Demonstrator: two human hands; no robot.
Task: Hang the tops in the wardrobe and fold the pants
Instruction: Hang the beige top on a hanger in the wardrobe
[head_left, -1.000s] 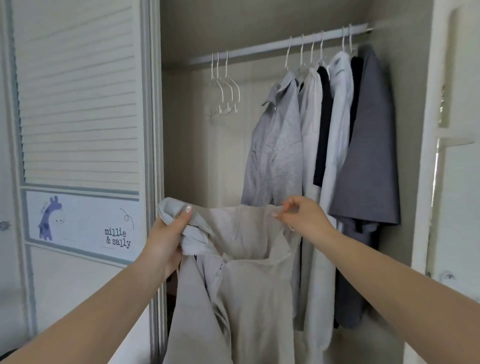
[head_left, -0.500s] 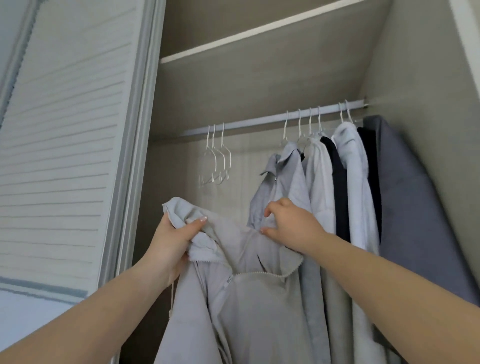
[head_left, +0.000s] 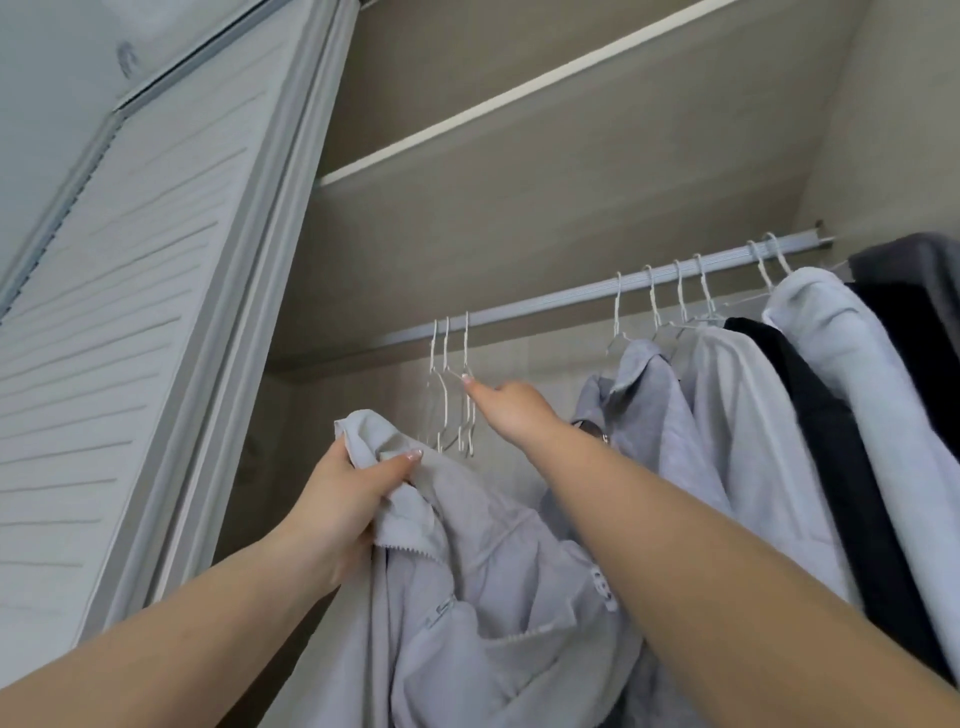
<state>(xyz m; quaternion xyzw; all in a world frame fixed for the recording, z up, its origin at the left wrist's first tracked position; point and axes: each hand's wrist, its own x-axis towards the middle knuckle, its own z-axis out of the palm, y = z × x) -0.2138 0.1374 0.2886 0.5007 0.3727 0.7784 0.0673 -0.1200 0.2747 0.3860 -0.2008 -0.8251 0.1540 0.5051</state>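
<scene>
A pale grey top (head_left: 498, 597) is hanging bunched from the left hand (head_left: 348, 499), whose fingers are clamped on its collar. Just above it, three empty white hangers (head_left: 449, 395) are dangling upright from the rail (head_left: 545, 300); the nearer right hand (head_left: 511, 402) is touching them, fingers reaching forward. Six more hangers are holding tops to the right

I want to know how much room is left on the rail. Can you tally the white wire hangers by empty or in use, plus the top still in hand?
Empty white wire hangers: 3
White wire hangers carrying hung tops: 6
Light grey top gripped by the left hand, not yet hung: 1
Total: 9 hangers, 1 top to hang
</scene>
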